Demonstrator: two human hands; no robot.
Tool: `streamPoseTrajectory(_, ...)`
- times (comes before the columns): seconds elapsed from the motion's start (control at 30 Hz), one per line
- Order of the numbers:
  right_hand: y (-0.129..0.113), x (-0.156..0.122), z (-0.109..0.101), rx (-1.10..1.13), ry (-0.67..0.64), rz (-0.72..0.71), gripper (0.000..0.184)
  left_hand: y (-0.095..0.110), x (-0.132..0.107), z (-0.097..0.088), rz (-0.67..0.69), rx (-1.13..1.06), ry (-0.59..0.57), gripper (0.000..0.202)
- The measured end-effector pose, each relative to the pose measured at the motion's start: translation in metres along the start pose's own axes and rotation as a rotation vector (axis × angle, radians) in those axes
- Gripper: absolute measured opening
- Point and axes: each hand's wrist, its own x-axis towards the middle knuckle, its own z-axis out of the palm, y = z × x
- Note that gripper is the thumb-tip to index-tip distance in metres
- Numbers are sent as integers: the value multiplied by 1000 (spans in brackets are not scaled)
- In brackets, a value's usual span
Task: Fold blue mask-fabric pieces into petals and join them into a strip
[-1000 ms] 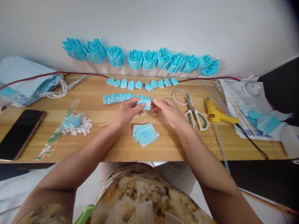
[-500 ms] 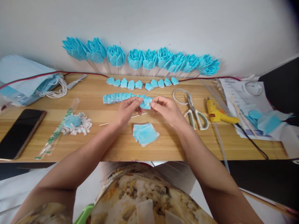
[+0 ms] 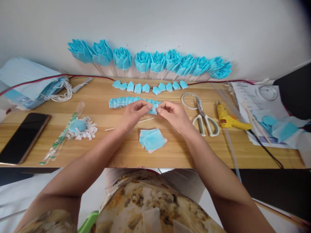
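Observation:
My left hand (image 3: 133, 114) and my right hand (image 3: 174, 116) meet above the middle of the wooden table (image 3: 170, 152). Both pinch one small blue paper piece (image 3: 153, 109) between thumb and fingers, folding it. Just behind it lies a row of folded blue petals (image 3: 123, 101), and a second row of petals (image 3: 149, 87) lies farther back. A small stack of blue paper squares (image 3: 153, 140) rests on the table below my hands. A thin wooden stick (image 3: 128, 124) lies under my left wrist.
Blue paper flowers on sticks (image 3: 150, 61) lean on the wall. Scissors (image 3: 204, 118), a tape ring (image 3: 189, 100) and a yellow glue gun (image 3: 229, 119) lie right; a phone (image 3: 23, 137), paper scraps (image 3: 81, 127) and masks (image 3: 29, 87) lie left.
My right hand has come in to pinch the blue piece together with the left, and the piece has been folded smaller. The view has shifted slightly.

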Motion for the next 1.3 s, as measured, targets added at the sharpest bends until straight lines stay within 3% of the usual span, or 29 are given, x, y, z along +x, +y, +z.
streamPoseTrajectory(0.23,2,0,0,22,-5,10,19,1,0,0,-19,-6,5,22)
streamPoseTrajectory(0.57,-4,0,0,-9,7,17,18,-4,2,-2,-104,-139,-97,41)
streamPoseTrajectory(0.93,-5,-5,2,-28,41,-33,19,4,2,-1,-100,-83,33,28)
streamPoseTrajectory(1.3,0,-5,7,-184,59,-158,10,-1,4,-1,-111,-111,16,28)
